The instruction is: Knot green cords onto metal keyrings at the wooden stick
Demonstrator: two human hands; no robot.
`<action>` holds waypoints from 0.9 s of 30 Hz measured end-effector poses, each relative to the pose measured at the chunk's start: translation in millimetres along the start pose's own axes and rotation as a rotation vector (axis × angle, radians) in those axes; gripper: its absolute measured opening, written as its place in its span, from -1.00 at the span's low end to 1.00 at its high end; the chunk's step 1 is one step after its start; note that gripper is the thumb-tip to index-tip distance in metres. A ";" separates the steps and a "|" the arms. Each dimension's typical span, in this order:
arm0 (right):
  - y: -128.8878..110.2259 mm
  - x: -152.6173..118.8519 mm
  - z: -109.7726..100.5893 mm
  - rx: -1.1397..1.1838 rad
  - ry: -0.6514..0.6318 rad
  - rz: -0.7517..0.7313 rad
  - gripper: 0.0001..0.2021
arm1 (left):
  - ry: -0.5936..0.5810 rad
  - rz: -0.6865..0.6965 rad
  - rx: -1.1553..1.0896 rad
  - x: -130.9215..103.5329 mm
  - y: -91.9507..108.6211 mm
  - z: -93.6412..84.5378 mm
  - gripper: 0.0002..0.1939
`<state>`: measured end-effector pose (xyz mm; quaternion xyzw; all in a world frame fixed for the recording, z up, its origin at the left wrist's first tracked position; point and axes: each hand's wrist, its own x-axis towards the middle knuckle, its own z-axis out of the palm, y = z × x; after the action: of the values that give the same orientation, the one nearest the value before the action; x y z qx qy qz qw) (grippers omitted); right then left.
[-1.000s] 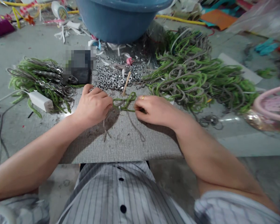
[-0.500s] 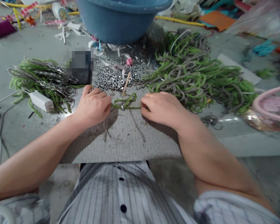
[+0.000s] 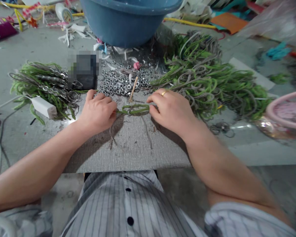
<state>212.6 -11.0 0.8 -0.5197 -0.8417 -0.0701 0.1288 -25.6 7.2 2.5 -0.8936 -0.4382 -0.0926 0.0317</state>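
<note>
A green and grey cord (image 3: pixel 135 109) is stretched in a narrow loop between my two hands, just above the grey textured board (image 3: pixel 130 144). My left hand (image 3: pixel 98 110) is closed on its left end. At the loop's right end is my right hand (image 3: pixel 171 110), its thumb and forefinger apart beside the cord; a ring is on one finger. Thin grey cord ends hang down onto the board. A small wooden stick (image 3: pixel 133 89) stands just behind the loop, and many metal nuts (image 3: pixel 113 80) lie behind it.
A large blue basin (image 3: pixel 128 23) stands at the back. Bundles of green and grey cords lie at the left (image 3: pixel 39 82) and right (image 3: pixel 212 79). A white adapter (image 3: pixel 43 107) rests on the left bundle. A pink-rimmed basket (image 3: pixel 273 107) is at the right edge.
The small upright green loop has been drawn out flat toward the right. My right hand has turned, and its thumb and forefinger have parted. My left hand has barely moved.
</note>
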 end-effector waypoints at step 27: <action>-14.8 6.9 26.8 0.351 -0.028 -0.199 -0.79 | -0.015 -0.207 0.184 -2.9 -4.0 -7.1 -0.82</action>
<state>192.5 -5.1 -22.6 -0.4046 -0.8898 0.0727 0.1981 -31.5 6.4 8.7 -0.8375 -0.5350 -0.0481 0.1004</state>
